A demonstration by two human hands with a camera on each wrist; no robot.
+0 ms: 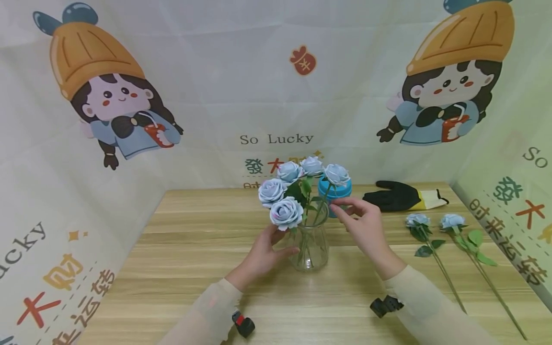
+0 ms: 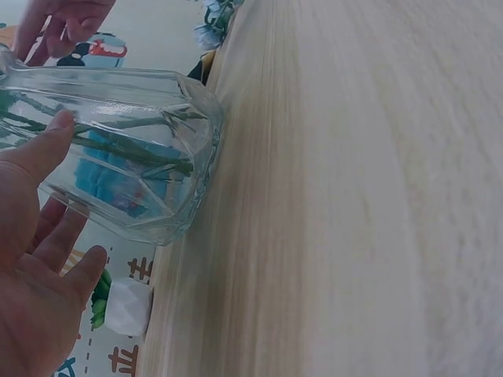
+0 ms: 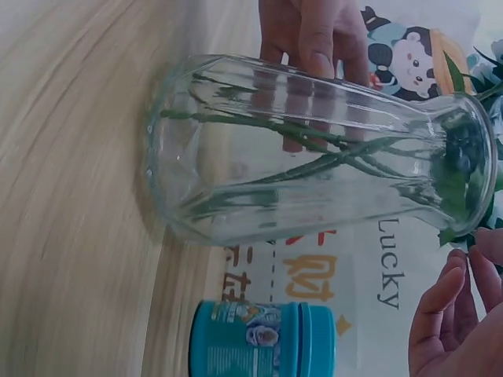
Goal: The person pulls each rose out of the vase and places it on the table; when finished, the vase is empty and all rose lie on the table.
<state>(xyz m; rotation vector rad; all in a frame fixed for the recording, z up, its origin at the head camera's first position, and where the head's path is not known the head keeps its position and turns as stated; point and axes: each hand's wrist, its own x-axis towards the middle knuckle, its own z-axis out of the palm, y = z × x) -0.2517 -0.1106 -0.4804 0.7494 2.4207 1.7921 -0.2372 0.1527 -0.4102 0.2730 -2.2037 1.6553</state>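
Observation:
A clear glass vase [image 1: 309, 256] stands upright on the table and holds several pale blue artificial roses [image 1: 286, 213], their green stems [image 3: 314, 161] crossing inside. My left hand [image 1: 264, 254] holds the vase from the left, its thumb on the near side and fingers around the far side, as the left wrist view shows. At the right of the vase mouth is my right hand [image 1: 364, 225], thumb and fingertips near the stem of the rightmost rose [image 1: 336, 174]. Nothing is plainly seen between those fingers. In the right wrist view this hand shows only partly, at the right edge.
Behind the vase stands a blue lidded jar [image 1: 334, 189]. A black glove [image 1: 390, 196] with a yellow and white cuff lies at the back right. Two more long-stemmed roses [image 1: 453, 221] rest on the wooden table [image 1: 181, 268] to the right. A printed cloth [image 1: 207, 86] hangs behind.

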